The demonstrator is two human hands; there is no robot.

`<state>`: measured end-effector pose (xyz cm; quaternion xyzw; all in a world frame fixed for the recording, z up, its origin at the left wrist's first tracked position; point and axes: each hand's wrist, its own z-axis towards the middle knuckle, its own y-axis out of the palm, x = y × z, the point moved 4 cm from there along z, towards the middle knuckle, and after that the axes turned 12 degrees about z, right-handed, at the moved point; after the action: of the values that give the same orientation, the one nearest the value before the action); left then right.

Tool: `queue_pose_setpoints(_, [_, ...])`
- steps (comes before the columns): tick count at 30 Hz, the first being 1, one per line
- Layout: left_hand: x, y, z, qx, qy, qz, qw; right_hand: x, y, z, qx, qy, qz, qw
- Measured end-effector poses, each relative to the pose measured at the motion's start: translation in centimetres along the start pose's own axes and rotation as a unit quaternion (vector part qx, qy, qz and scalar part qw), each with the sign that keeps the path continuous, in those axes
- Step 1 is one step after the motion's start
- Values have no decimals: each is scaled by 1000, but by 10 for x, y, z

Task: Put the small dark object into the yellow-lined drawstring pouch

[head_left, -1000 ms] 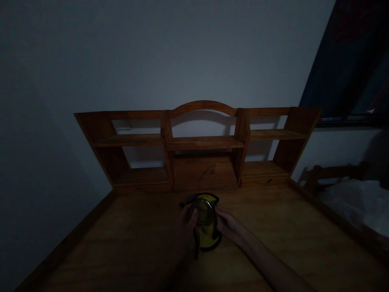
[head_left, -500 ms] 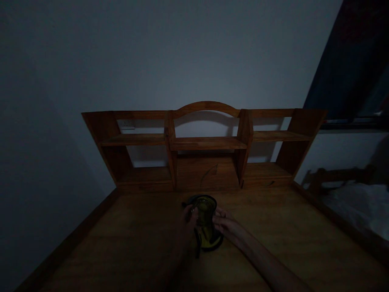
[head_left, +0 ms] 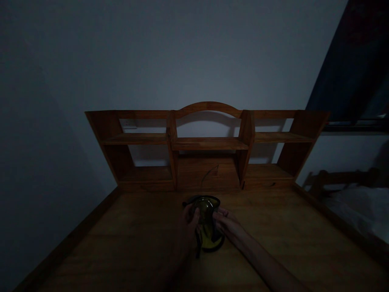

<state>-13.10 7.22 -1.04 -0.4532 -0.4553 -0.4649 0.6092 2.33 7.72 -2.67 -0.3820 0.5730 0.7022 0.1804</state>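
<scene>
Fingers of the left hand [head_left: 187, 222] grip what looks like a clear glass [head_left: 207, 205]; the right's [head_left: 228, 224] pinch a yellow cloth [head_left: 210, 244]. Loosening could drop the glass.

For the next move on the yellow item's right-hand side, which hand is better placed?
Probably the right hand: its fingers are at that side of the yellow item, while the left hand is at the opposite side. Dim light hides the exact grips.
</scene>
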Motion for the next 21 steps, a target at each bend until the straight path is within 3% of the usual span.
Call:
queue_pose_setpoints(10, [-2,-3,0,15,-25,43,999,2,-11,3,60,-28,-24,998])
queue_pose_setpoints(17, [-3,2,2,5,-7,-13,1000,0,-20,2,98,-25,-20,995])
queue_pose_setpoints(21, [0,0,0,-5,-11,-1,1000,-3,-12,0,66,-5,-15,998])
